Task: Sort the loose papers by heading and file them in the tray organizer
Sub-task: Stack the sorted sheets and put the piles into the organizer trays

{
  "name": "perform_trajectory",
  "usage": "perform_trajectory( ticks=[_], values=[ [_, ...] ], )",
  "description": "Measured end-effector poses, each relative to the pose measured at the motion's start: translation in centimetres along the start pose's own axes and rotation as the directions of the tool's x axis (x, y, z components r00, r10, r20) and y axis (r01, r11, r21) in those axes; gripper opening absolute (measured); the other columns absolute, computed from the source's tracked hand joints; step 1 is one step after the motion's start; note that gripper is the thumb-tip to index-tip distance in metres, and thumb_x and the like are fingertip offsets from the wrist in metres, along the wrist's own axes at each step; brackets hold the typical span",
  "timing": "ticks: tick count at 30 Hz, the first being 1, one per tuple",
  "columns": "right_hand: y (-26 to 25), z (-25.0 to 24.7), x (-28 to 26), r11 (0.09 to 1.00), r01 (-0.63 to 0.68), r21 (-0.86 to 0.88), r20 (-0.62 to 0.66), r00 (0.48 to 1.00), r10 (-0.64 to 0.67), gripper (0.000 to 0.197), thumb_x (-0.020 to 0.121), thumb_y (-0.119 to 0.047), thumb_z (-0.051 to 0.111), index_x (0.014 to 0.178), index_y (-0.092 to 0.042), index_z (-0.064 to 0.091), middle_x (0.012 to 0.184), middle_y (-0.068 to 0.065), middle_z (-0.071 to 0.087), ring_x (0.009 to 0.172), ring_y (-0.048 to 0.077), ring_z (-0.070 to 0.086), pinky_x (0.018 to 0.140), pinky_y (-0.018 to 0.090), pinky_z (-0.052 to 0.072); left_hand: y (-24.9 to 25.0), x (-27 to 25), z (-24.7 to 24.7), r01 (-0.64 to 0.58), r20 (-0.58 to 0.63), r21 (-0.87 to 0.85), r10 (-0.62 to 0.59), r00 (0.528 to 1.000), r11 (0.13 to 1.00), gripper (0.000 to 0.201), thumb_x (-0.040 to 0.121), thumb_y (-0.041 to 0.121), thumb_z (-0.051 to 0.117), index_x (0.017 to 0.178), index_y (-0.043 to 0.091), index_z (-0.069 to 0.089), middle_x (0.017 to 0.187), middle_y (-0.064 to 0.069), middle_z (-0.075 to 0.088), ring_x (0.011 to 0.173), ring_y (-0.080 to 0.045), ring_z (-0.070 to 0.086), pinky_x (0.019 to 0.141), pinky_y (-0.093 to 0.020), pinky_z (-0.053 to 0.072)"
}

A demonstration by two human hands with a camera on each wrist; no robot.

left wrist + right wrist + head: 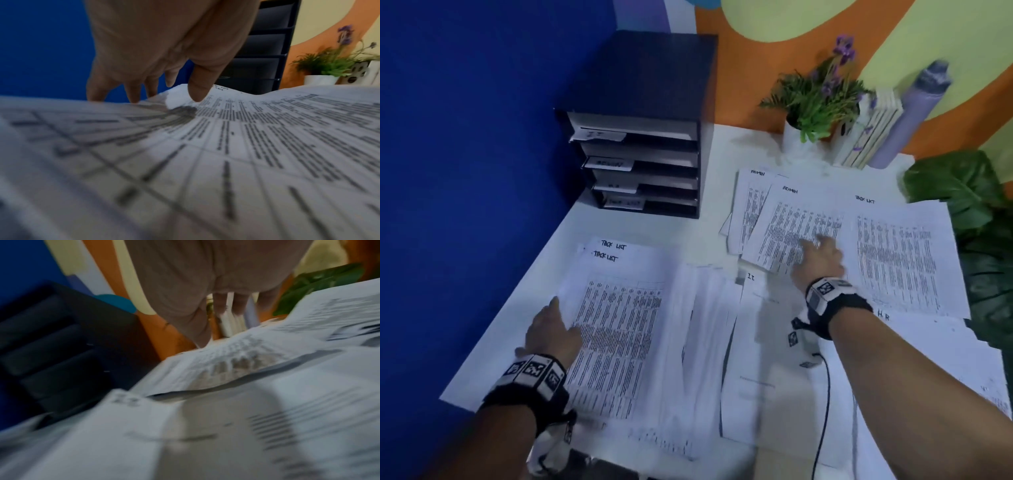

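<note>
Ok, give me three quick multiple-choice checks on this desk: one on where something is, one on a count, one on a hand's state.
1. Where does the tray organizer stand?
A. far left of the desk, against the blue wall
B. beside the leafy plant at right
C. under the papers

2. How many labelled trays does it show?
A. two
B. four
C. six

3. What is the right hand doing?
A. gripping a pen
B. fist in the air
C. fingers extended on an ADMIN sheet

Answers: 1 A, its dark body sits next to the blue wall; 2 B, four label tabs are stacked down its front; 3 C, the fingers lie spread over the printed sheet, while the left hand rests on the TASK LIST stack.
</note>
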State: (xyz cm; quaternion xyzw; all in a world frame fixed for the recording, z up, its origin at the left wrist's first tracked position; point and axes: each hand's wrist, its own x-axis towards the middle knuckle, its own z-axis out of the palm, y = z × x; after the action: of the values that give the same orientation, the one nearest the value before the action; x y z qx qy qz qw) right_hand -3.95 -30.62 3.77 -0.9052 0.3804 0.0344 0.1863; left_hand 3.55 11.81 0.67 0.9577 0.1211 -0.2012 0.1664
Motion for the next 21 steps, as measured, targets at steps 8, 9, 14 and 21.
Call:
perform_trajectory(
  ticks=[8, 9, 14, 21],
  values=[
    [-7.5, 5.9, -12.7, 0.896, 0.139, 0.421, 0.361, 0.881, -0.307, 0.044, 0.094, -0.041, 0.057, 0.129, -0.013, 0.057, 0.121, 0.005, 0.064, 0.112, 0.022, 0.060, 0.096, 0.026, 0.045, -0.2, 0.0, -1.4, -0.168, 0.150, -0.142, 0.189, 0.971, 0.975, 0.057, 0.099, 0.018, 0.051, 0.152, 0.012, 0.030, 0.154, -0.013, 0.036, 0.137, -0.030, 0.039, 0.111, -0.037, 0.032],
    [-7.8, 6.5, -13.6, 0.899, 0.106, 0.424, 0.382, 0.879, -0.284, 0.050, 0.093, -0.046, 0.057, 0.130, -0.013, 0.055, 0.121, 0.004, 0.064, 0.112, 0.021, 0.060, 0.094, 0.027, 0.045, 0.0, -0.2, -1.3, -0.192, 0.169, -0.180, 0.223, 0.960, 0.965, 0.054, 0.098, 0.014, 0.052, 0.149, 0.011, 0.035, 0.149, -0.013, 0.043, 0.131, -0.028, 0.045, 0.107, -0.034, 0.035],
    [-7.7, 7.5, -15.3, 0.879, 0.001, 0.477, 0.341, 0.921, -0.186, 0.045, 0.091, -0.042, 0.060, 0.122, -0.011, 0.050, 0.110, 0.003, 0.060, 0.103, 0.023, 0.058, 0.080, 0.028, 0.044, 0.8, -1.9, -0.6, -0.201, 0.269, -0.379, 0.315, 0.910, 0.903, 0.054, 0.093, 0.005, 0.056, 0.142, 0.015, 0.036, 0.133, -0.003, 0.051, 0.114, -0.020, 0.051, 0.098, -0.032, 0.041],
    [-5.5, 6.0, -15.8, 0.825, -0.117, 0.553, 0.211, 0.978, -0.003, 0.028, 0.092, -0.018, 0.061, 0.113, -0.003, 0.053, 0.105, 0.013, 0.061, 0.104, 0.033, 0.060, 0.084, 0.037, 0.052, 0.8, -2.7, -0.6, -0.218, 0.234, -0.506, 0.376, 0.897, 0.834, 0.058, 0.092, 0.026, 0.066, 0.143, 0.017, 0.040, 0.130, 0.009, 0.049, 0.130, -0.022, 0.047, 0.107, -0.037, 0.037]
  ],
)
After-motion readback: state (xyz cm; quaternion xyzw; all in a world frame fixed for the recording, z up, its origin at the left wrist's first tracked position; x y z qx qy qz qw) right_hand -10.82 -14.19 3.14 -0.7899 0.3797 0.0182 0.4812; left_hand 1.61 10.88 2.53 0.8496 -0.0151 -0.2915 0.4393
